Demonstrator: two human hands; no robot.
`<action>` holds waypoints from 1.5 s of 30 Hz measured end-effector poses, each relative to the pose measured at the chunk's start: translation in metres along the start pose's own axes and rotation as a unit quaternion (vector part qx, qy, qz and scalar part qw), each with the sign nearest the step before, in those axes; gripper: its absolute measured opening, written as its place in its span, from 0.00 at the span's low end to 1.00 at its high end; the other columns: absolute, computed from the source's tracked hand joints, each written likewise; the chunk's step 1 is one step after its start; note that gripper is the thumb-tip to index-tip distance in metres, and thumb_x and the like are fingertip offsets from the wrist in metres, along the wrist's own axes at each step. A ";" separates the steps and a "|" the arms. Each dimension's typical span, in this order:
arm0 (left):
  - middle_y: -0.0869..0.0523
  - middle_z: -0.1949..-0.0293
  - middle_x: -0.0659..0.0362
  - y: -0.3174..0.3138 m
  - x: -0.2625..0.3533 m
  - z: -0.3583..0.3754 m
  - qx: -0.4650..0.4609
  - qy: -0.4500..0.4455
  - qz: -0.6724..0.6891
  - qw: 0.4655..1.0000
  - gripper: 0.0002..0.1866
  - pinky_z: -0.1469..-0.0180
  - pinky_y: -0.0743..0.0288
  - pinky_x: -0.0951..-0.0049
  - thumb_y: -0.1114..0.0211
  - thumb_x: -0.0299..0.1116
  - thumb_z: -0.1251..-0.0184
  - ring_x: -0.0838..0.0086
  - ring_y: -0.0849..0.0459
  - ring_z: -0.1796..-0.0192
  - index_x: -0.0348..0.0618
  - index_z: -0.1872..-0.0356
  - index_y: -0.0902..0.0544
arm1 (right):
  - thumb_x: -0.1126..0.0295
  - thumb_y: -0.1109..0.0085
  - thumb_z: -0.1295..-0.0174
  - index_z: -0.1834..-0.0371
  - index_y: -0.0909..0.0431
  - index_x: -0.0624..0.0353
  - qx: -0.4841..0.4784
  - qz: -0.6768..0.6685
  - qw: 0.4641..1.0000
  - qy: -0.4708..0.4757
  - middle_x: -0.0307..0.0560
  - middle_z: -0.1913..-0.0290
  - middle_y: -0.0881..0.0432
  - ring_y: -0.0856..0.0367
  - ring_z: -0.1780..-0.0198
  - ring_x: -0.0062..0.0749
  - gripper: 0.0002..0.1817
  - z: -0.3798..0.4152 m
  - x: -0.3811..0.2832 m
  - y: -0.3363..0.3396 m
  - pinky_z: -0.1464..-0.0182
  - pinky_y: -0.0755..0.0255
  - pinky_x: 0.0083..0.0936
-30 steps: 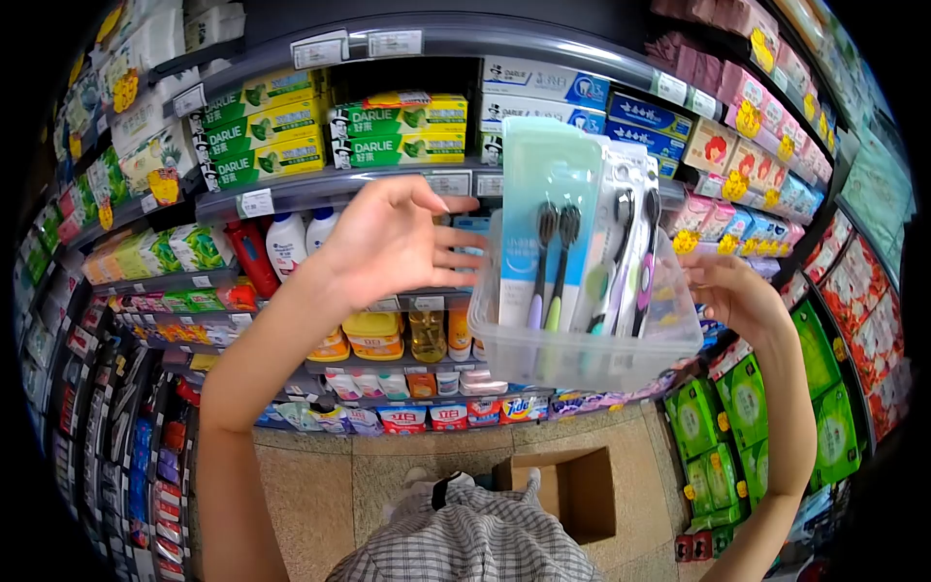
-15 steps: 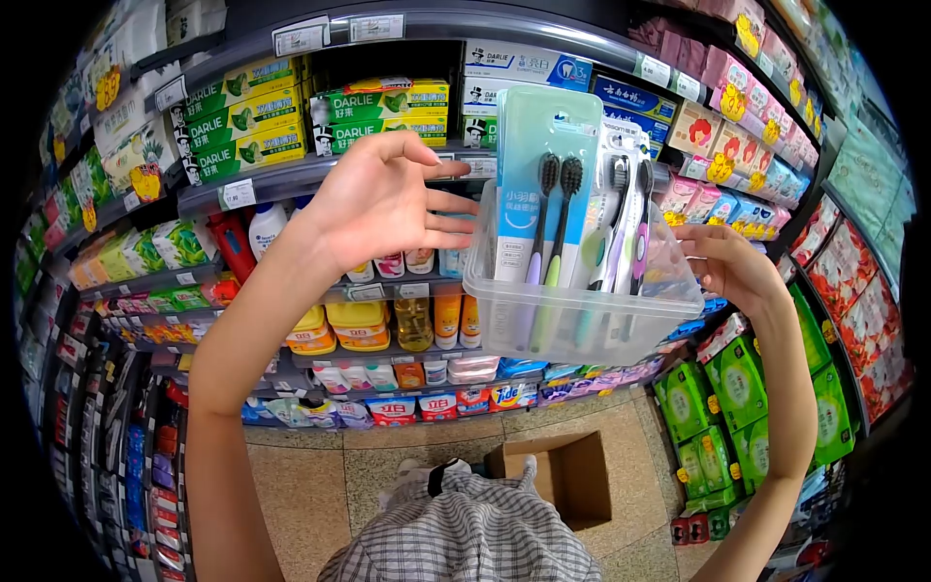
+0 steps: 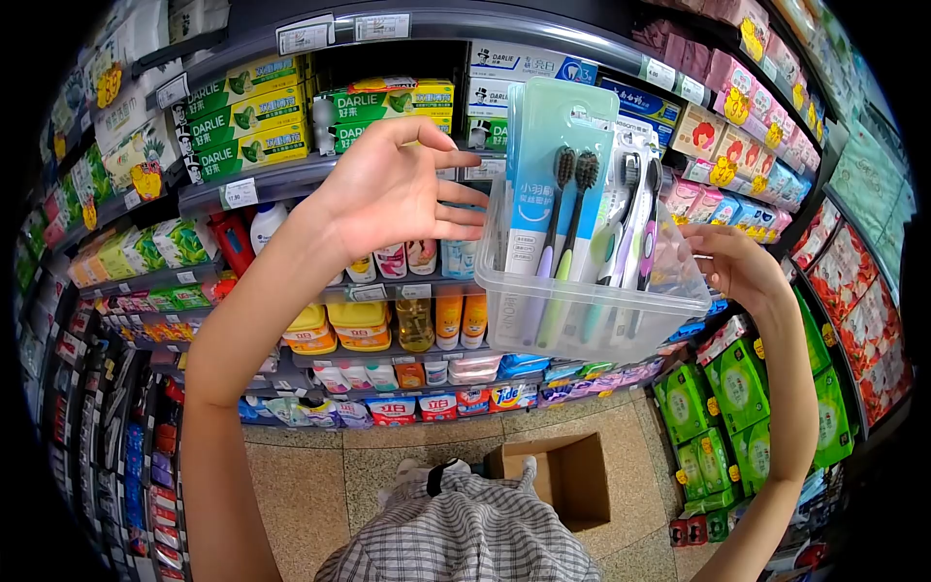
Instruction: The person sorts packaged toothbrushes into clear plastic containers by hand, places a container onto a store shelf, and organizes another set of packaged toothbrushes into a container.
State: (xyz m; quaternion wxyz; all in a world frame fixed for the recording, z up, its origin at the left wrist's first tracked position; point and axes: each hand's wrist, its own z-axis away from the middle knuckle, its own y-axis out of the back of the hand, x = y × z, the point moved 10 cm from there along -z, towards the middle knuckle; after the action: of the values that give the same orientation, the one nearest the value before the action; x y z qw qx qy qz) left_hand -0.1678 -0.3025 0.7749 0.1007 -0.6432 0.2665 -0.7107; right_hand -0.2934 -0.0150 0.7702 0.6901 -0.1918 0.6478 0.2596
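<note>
A clear plastic bin [image 3: 621,325] is raised in front of the shelves, tilted slightly, between my two hands. Packaged toothbrushes stand in it, a blue-and-clear pack [image 3: 543,194] at the left and white packs [image 3: 630,209] at the right. My left hand [image 3: 402,189] reaches its stretched fingers to the bin's left side, fingertips right at the wall, thumb raised apart. At the right wall, my right hand [image 3: 742,257] has its fingers bent around the side, their tips partly hidden behind the plastic.
Green-and-yellow toothpaste boxes [image 3: 247,112] fill the shelf behind, above bottles and detergent packs [image 3: 393,412]. A cardboard box [image 3: 582,490] lies on the floor near my feet. Green tissue packs [image 3: 684,403] are stacked at the right.
The bin and my left hand have shifted slightly right together. The toothbrush packs lean a little more to the right. My right hand has barely moved.
</note>
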 end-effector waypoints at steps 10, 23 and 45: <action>0.29 0.40 0.31 -0.006 0.003 0.004 0.009 -0.002 0.000 1.000 0.34 0.33 0.36 0.47 0.49 0.41 0.37 0.45 0.27 0.39 0.30 0.32 0.39 | 0.70 0.44 0.33 0.50 0.22 0.68 -0.016 -0.018 1.000 0.011 0.45 0.62 0.15 0.14 0.65 0.24 0.14 0.008 -0.005 0.003 0.74 0.22 0.11; 0.34 0.38 0.29 -0.009 -0.001 -0.005 -0.005 0.000 0.008 1.000 0.35 0.31 0.39 0.45 0.49 0.42 0.36 0.44 0.30 0.36 0.30 0.31 0.41 | 0.69 0.46 0.31 0.48 0.22 0.69 -0.017 -0.026 0.999 0.019 0.48 0.60 0.14 0.14 0.63 0.27 0.15 0.007 0.000 0.017 0.71 0.22 0.14; 0.23 0.44 0.37 -0.005 -0.015 -0.006 0.013 0.012 0.006 1.000 0.27 0.36 0.31 0.50 0.47 0.46 0.34 0.48 0.22 0.43 0.38 0.39 0.29 | 0.71 0.43 0.35 0.46 0.23 0.71 0.015 -0.046 0.999 0.014 0.44 0.62 0.14 0.14 0.67 0.25 0.17 0.003 0.016 0.021 0.73 0.22 0.16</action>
State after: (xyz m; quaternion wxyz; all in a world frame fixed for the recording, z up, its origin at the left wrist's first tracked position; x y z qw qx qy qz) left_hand -0.1708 -0.2895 0.7644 0.1106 -0.6319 0.2625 -0.7208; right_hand -0.3033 0.0052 0.7560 0.6947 -0.2147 0.6520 0.2148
